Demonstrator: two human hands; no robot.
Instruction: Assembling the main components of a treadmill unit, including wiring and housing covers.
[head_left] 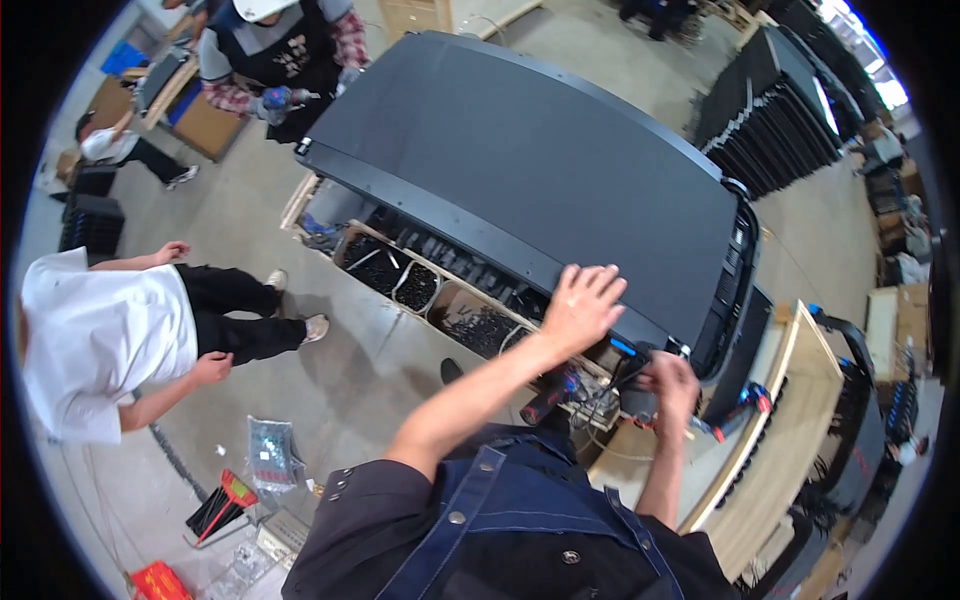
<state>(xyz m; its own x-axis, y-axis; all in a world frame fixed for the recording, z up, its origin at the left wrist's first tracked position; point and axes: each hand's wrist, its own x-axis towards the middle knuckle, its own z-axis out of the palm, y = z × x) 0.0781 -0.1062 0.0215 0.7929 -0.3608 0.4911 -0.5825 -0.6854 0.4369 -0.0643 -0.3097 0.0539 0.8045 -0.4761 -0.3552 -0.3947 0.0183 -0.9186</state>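
A large dark grey treadmill-like panel (520,180) with a raised frame edge lies across the bench before me. My left hand (583,308) rests on its near edge, fingers spread, holding nothing. Close to the panel's near right corner is my right hand (670,385), bent inward and smeared by motion. Dark tool-like parts, one with a blue top (622,347), are beside it; whether it grips any of them is unclear. A red and black power drill (545,400) sits below my left forearm, against the bench edge.
Under the panel's near side, open compartments (416,287) hold small dark fasteners. A wooden board (770,420) with a red and blue tool (748,405) stands to the right. Across the panel, a co-worker holds a blue drill (278,97). Another person in a white shirt (110,325) stands left.
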